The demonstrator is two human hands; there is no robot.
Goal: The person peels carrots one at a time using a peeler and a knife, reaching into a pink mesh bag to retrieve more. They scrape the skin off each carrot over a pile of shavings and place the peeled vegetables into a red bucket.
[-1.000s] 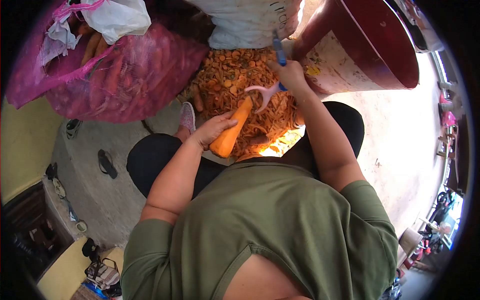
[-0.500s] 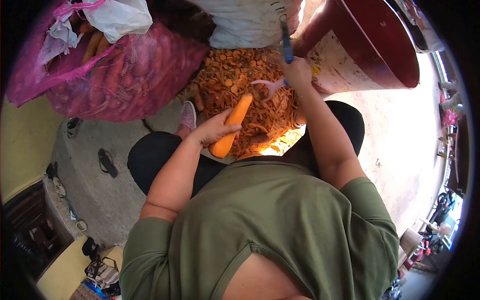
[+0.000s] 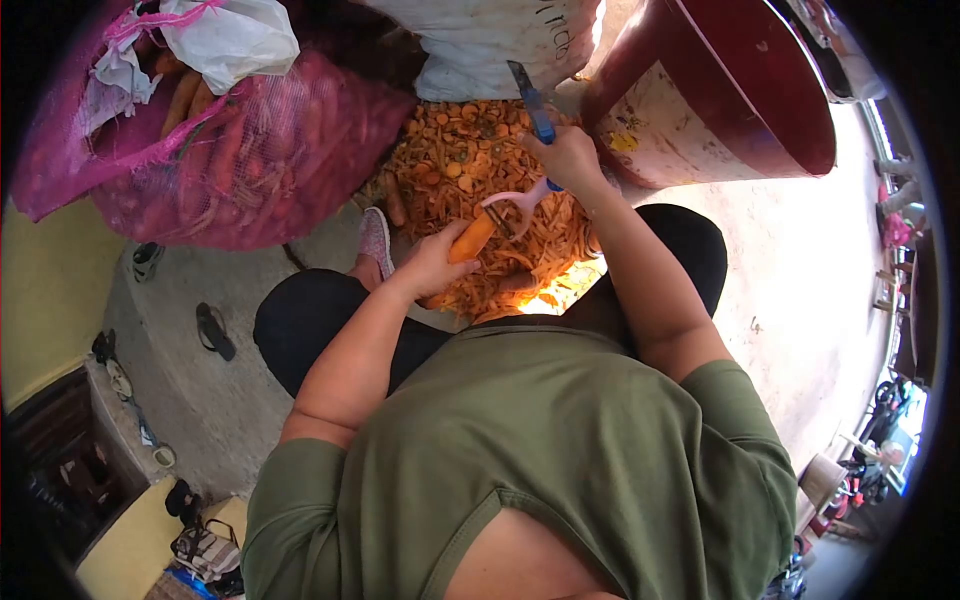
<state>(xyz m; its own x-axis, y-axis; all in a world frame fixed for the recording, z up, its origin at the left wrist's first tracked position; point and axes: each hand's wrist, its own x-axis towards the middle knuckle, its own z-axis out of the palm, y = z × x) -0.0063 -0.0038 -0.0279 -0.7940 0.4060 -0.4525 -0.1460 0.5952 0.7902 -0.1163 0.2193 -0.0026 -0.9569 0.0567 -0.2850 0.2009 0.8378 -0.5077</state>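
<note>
A peeled-looking carrot (image 3: 472, 240) lies in the left hand (image 3: 432, 265) above a heap of peelings, the thumb and fingers closed around its thick end. At its far tip sits a pink peeler (image 3: 525, 203); from where I stand, I cannot tell whether the blade touches. The right hand (image 3: 565, 158) is curled tight about the peeler's handle and a blue tool (image 3: 537, 112), perhaps a knife, its dark flat end pointing away. The carrot's smooth sides could make it slip, and a skidding blade might catch the left fingers; two tools in one grip could twist loose. Below spread the peelings (image 3: 450, 160), curled ribbons and round slices, moist-looking and rough. Beyond stand a bulging pink mesh sack (image 3: 290, 150), a creased white sack (image 3: 480, 50) and a tilted, scuffed red bucket (image 3: 700, 90) on the hard floor (image 3: 250, 385).
</note>
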